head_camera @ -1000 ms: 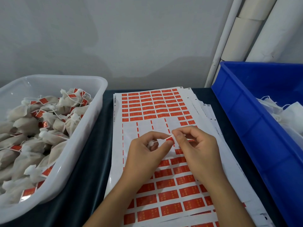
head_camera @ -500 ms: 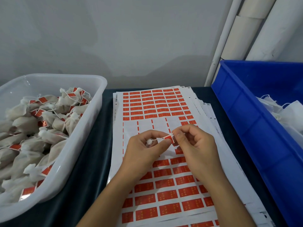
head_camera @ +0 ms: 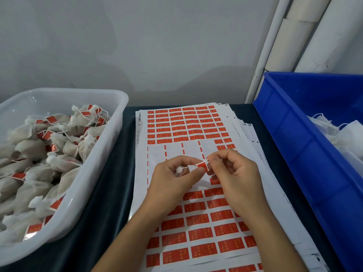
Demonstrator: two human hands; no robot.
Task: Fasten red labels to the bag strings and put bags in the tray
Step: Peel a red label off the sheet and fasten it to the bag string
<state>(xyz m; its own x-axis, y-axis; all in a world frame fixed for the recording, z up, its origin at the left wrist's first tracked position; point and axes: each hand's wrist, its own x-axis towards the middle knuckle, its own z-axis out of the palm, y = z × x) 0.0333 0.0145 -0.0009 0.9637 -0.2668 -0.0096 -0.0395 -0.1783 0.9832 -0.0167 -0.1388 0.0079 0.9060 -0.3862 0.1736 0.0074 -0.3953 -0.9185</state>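
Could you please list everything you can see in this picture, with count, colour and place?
Tray: one, clear white, left on the table.
Labelled bags: many, off-white, piled in the tray.
Label sheets: a stack, white with red labels, centre.
Bin: one, blue, right.
Unlabelled bags: several, white, in the bin.
Tubes: several, white, against the wall, right.
Bag: one, white, in the left hand.
Label: one, red, on its string.
Left hand: holds the bag.
Right hand: pinches the string.

Mid-frame, left hand (head_camera: 172, 183) and right hand (head_camera: 235, 173) pinch a red label (head_camera: 201, 166) on white string (head_camera: 191, 167) above label sheets (head_camera: 196, 222).
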